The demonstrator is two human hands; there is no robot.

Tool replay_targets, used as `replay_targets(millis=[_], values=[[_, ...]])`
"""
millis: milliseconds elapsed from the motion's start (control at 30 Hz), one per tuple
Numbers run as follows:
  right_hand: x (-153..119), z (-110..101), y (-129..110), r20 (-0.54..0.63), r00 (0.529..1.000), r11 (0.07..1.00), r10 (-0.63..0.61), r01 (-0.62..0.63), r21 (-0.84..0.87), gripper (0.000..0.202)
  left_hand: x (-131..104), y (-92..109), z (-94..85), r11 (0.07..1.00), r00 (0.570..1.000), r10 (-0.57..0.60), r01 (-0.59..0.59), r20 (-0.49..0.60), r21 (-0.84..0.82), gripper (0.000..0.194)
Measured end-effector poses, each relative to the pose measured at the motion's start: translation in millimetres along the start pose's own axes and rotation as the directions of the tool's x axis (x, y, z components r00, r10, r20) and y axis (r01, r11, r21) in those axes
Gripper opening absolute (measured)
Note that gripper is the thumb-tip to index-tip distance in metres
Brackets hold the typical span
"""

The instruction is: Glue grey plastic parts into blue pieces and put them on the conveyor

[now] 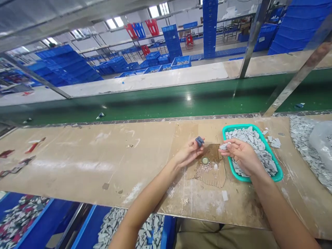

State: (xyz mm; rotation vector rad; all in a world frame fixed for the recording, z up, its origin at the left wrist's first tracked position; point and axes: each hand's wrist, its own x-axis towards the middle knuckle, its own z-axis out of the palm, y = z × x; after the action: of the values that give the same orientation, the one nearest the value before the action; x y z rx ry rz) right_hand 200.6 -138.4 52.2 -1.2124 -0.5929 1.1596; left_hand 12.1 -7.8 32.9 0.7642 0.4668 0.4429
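Note:
A small dark blue-grey piece (199, 141) is pinched between the thumb and fingers of my left hand (190, 152), above the table. My right hand (241, 155) grips a light grey piece (225, 146) over the left side of a teal basket (278, 173), which is filled with similar grey pieces. Between and slightly below my hands, a small round cap (205, 160) with a pale inside rests on a worn cardboard sheet (216, 176). White crumbs lie around it.
Plastic bags of grey pieces (306, 148) lie at the right. Beyond the table runs a green conveyor (155, 107) with a few small parts on it. Metal posts (293, 83) rise at its edge. Blue bins (85, 224) of pieces stand below the front left.

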Motion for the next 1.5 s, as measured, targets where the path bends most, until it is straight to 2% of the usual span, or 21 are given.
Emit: replay_targets(millis=[100, 200, 300, 400, 600, 667, 733, 833, 900, 967, 1067, 1133, 1167, 1233, 1367, 1500], values=[[-5.0, 2.2, -1.5, 0.039, 0.999, 0.996, 0.024, -0.02, -0.087, 0.054, -8.3, -2.6, -2.5, 0.996, 1.0, 0.026, -0.026, -0.002, 0.083, 0.047], [-9.5, 6.1, 0.1, 0.104, 0.99, 0.989, 0.091, -0.078, -0.125, 0.056, -15.1, -7.1, -5.7, 0.977, 0.992, 0.116, -0.104, -0.049, 0.188, 0.044], [-12.1, 10.5, 3.2, 0.147, 0.98, 0.985, 0.135, -0.116, -0.129, 0.05, -19.5, -10.2, -6.8, 0.93, 0.97, 0.225, -0.185, -0.093, 0.318, 0.04], [-13.0, 15.0, 3.6, 0.162, 0.979, 0.985, 0.127, -0.106, -0.134, 0.05, -22.2, -11.5, -5.7, 0.892, 0.943, 0.313, -0.252, -0.11, 0.375, 0.036], [-11.6, 25.3, 5.6, 0.186, 0.981, 0.946, 0.056, 0.007, -0.323, 0.07, -23.3, -13.9, -8.8, 0.842, 0.839, 0.48, -0.359, -0.256, 0.403, 0.022], [-9.6, 27.8, 11.5, 0.203, 0.978, 0.926, 0.035, 0.045, -0.376, 0.064, -21.9, -17.1, -10.9, 0.833, 0.798, 0.516, -0.383, -0.312, 0.398, 0.02], [-6.9, 29.6, 17.8, 0.229, 0.973, 0.888, 0.006, 0.1, -0.449, 0.049, -20.6, -21.2, -12.0, 0.83, 0.749, 0.545, -0.419, -0.377, 0.367, 0.019], [-3.8, 31.8, 23.2, 0.272, 0.952, 0.733, -0.141, 0.285, -0.617, 0.032, -20.4, -24.6, -11.2, 0.819, 0.698, 0.573, -0.475, -0.429, 0.321, 0.02], [-3.4, 32.7, 24.0, 0.285, 0.929, 0.589, -0.236, 0.369, -0.719, 0.028, -21.3, -23.2, -10.3, 0.81, 0.698, 0.586, -0.497, -0.411, 0.311, 0.022], [-4.2, 32.5, 24.9, 0.266, 0.933, 0.522, -0.243, 0.357, -0.774, 0.027, -22.1, -19.6, -10.6, 0.812, 0.717, 0.584, -0.511, -0.38, 0.282, 0.024], [-6.1, 30.3, 28.5, 0.175, 0.964, 0.595, -0.198, 0.26, -0.761, 0.034, -22.3, -14.6, -13.6, 0.846, 0.777, 0.531, -0.507, -0.337, 0.164, 0.027], [-7.0, 29.1, 30.7, 0.131, 0.973, 0.646, -0.188, 0.223, -0.73, 0.031, -21.6, -13.3, -16.5, 0.866, 0.812, 0.494, -0.491, -0.311, 0.095, 0.027], [-7.3, 29.0, 31.0, 0.133, 0.971, 0.64, -0.197, 0.23, -0.734, 0.027, -21.0, -13.1, -18.0, 0.872, 0.824, 0.483, -0.483, -0.297, 0.079, 0.027], [-7.9, 29.7, 29.9, 0.194, 0.949, 0.546, -0.248, 0.303, -0.781, 0.02, -19.7, -13.4, -20.8, 0.874, 0.832, 0.482, -0.478, -0.274, 0.085, 0.028], [-10.8, 32.6, 26.1, 0.378, 0.858, 0.239, -0.348, 0.471, -0.849, 0.022, -16.4, -14.8, -26.2, 0.866, 0.832, 0.497, -0.459, -0.248, 0.196, 0.029], [-16.6, 34.8, 26.9, 0.429, 0.811, 0.098, -0.398, 0.503, -0.859, 0.032, -12.6, -17.6, -31.0, 0.855, 0.836, 0.502, -0.441, -0.221, 0.273, 0.029]])
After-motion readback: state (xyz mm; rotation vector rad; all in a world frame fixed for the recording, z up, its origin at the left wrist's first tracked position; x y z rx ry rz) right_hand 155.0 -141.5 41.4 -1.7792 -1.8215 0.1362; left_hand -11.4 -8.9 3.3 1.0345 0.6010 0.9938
